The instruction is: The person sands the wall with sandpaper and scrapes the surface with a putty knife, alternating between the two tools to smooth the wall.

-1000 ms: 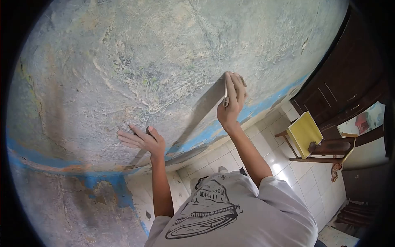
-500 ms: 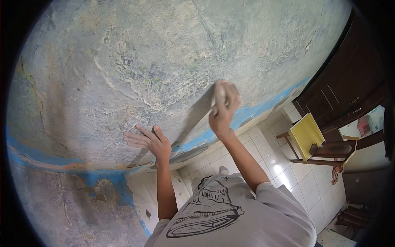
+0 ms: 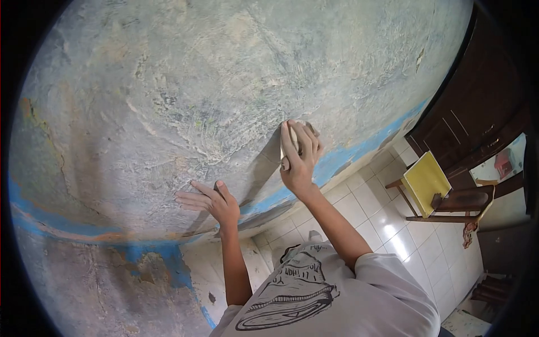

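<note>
My left hand lies against the rough grey wall with its fingers stretched out and its thumb apart, holding nothing. Higher and to the right, my right hand presses on the same wall, its fingers bent over a pale flat piece. Only a light edge of that piece shows between thumb and fingers, so its kind is hidden. Around both hands the surface is patchy, with scraped ridges and greenish marks. A dark shadow falls on the wall to the left of my right hand.
A blue painted band runs along the wall's lower part, peeling in places. On the white tiled floor at the right stands a wooden chair with a yellow panel. Dark wooden cabinets are behind it. Another wall meets this one at lower left.
My right hand has shifted slightly down and left along the wall, still gripping the pale piece. My left hand keeps its place on the wall; the whole view has tilted a little.
</note>
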